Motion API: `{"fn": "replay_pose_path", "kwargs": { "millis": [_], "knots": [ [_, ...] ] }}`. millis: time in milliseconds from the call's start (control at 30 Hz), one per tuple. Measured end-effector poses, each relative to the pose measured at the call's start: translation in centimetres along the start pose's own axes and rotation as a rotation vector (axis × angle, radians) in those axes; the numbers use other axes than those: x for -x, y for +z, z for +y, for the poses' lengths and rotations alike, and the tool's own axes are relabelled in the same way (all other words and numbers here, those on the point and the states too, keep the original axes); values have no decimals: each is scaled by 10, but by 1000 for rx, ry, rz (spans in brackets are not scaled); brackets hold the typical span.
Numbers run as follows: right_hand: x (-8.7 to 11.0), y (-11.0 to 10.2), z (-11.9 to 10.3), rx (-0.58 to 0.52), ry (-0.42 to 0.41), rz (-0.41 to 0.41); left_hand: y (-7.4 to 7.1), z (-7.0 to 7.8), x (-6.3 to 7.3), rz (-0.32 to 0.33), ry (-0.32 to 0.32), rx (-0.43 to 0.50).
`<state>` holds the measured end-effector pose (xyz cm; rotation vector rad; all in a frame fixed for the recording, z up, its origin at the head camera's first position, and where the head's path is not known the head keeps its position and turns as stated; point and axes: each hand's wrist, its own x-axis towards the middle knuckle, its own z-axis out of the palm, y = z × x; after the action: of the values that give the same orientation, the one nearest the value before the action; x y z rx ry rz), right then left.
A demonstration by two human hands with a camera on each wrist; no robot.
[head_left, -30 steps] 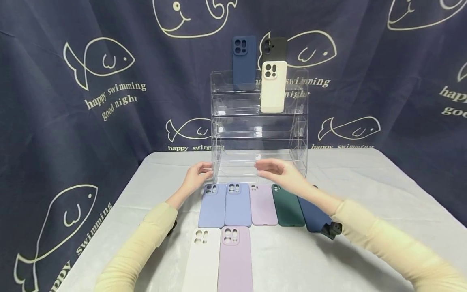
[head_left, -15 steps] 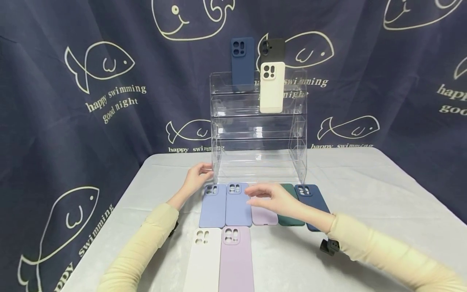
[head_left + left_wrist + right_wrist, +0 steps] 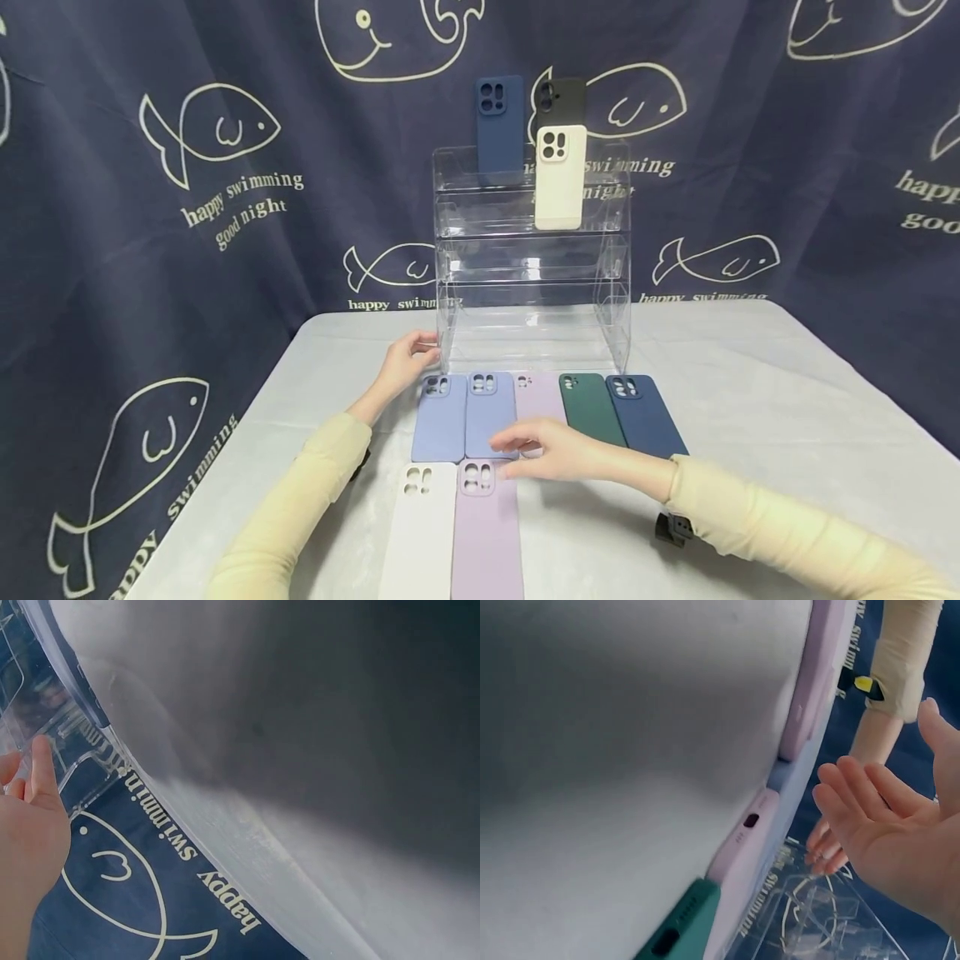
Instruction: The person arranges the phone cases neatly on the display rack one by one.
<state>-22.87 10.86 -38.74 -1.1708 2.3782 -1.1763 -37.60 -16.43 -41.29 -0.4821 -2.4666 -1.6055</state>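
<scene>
My left hand touches the left side of a clear tiered display rack, its fingertips at the lower edge. In the left wrist view, a finger of that hand lies straight against the clear plastic. My right hand holds nothing; fingers and thumb are spread apart above the upper end of a large purple phone case. The right wrist view shows this hand over the row of cases, palm visible. Beside the purple case lies a white phone case. A small lilac case is partly hidden behind the right hand.
Two light blue cases, a green case and a dark blue case lie before the rack. Higher up, a blue case, a black case and a cream case stand in it. A patterned curtain hangs behind.
My right hand has come from the rack's lowest tier down toward me and slightly left, over the purple case. My left hand has stayed at the rack's side.
</scene>
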Motion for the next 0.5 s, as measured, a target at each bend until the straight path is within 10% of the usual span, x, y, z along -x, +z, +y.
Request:
{"fn": "replay_pose_path", "kwargs": {
  "millis": [500],
  "knots": [
    [7,11,1,70,13,-57,2,2,-1,-13,-21,18]
  ]
}}
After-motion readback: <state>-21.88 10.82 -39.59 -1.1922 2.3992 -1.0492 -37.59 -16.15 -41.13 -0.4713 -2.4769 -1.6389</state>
